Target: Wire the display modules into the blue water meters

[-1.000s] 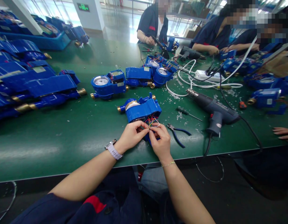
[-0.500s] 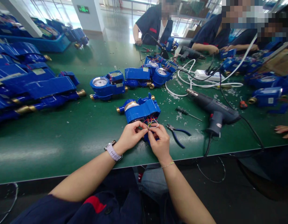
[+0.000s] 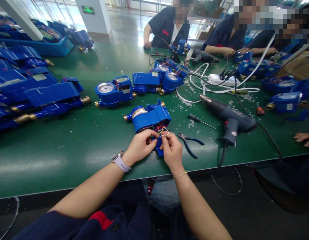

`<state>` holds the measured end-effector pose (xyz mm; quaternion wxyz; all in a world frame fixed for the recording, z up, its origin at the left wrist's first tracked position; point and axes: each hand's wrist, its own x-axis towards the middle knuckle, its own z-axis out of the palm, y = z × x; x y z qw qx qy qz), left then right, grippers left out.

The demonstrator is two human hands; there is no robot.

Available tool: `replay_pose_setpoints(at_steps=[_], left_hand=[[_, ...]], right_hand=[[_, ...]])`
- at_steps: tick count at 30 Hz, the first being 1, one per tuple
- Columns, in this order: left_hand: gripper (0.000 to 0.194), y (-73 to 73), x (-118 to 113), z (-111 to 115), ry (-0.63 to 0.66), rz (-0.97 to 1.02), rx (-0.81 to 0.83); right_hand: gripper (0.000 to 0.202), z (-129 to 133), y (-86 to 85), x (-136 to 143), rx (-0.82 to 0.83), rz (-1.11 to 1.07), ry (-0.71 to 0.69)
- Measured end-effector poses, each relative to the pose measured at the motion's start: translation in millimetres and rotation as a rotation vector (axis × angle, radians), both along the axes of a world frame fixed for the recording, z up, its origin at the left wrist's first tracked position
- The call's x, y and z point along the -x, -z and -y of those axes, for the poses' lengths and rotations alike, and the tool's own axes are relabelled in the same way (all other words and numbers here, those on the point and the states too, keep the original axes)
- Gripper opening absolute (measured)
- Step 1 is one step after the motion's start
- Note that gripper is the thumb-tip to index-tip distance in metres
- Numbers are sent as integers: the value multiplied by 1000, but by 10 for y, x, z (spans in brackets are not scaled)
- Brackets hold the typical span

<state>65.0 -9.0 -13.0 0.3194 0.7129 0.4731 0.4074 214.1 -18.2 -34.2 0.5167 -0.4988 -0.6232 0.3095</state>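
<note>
A blue water meter point(image 3: 151, 118) with brass ends lies on the green table in front of me. Thin red, yellow and white wires point(image 3: 165, 129) come out of its near side. My left hand point(image 3: 141, 146) is closed, thumb and fingers pinching at these wires from the left. From the right, my right hand point(image 3: 172, 150) pinches the white wire. Below the wires, between my hands, sits a small blue cover-like part point(image 3: 159, 150). The exact wire ends are hidden by my fingertips. Cutting pliers point(image 3: 191, 143) lie to the right of my right hand.
A heat gun point(image 3: 231, 116) and a screwdriver point(image 3: 201, 121) lie to the right. More water meters point(image 3: 111, 91) stand behind, with a pile of them point(image 3: 41, 90) at left. A white power strip point(image 3: 222, 80) with cables lies farther back. Co-workers point(image 3: 167, 26) sit across the table.
My fingertips have moved slightly apart, so more of the small blue part shows between them. The white wire now runs to my right fingertips. The meter stays in place.
</note>
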Motion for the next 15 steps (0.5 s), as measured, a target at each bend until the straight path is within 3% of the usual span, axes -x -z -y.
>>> replay_pose_setpoints(at_steps=[4,7,11,15], left_hand=[[10,4,-17,-18,-14,15,-28],[7,-1,-25,-19,-29,29,-10],[5,5,-32,-24,-35,40,14],[4,23,-39,-39,-21,39,21]], right_hand=[[12,23,22,-6,6,-155,88],[13,61,-12,-33,-121,-30,167],[10,55,-84,-76,-280,270,21],[17,-25,-110,-96,-357,334,-2]])
